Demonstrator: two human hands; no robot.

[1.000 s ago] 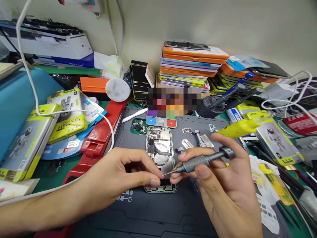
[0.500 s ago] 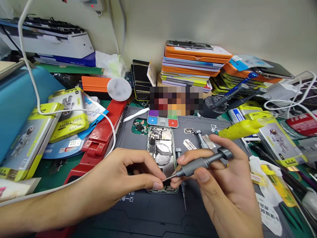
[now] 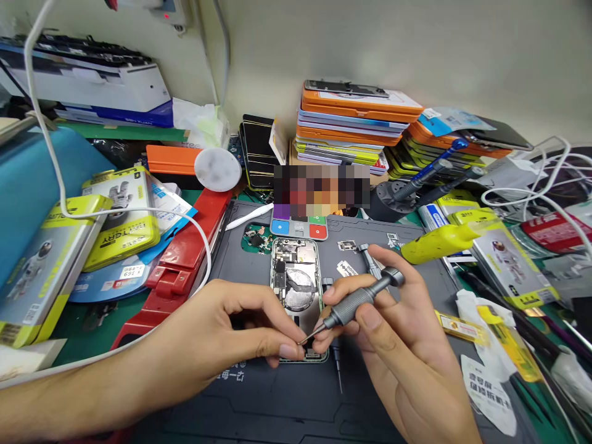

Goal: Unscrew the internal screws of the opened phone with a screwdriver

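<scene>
An opened phone [image 3: 298, 290] lies on the dark grey work mat [image 3: 259, 407], its metal inside facing up. My right hand [image 3: 393, 345] grips a grey precision screwdriver [image 3: 351, 307] that slants down to the left over the phone's lower end. Thumb and forefinger of my left hand [image 3: 259, 327] pinch together at the screwdriver's tip; whatever is between them is too small to make out. The fingers cover part of the phone's lower edge. A second screwdriver [image 3: 339, 370] lies beside the phone, partly hidden by my right hand.
A razor blade [image 3: 346, 269] and small metal part [image 3: 348, 245] lie beyond the phone. Left are a red clamp-like tool [image 3: 180, 265], a white cable [image 3: 139, 208] and battery boxes [image 3: 124, 240]. A yellow bottle [image 3: 437, 243] and screwdriver holder [image 3: 388, 200] stand right; stacked cases [image 3: 356, 132] rise behind.
The view has shifted slightly. The screwdriver is tilted more steeply, and its tip stays at my left fingertips. Both hands keep their grip.
</scene>
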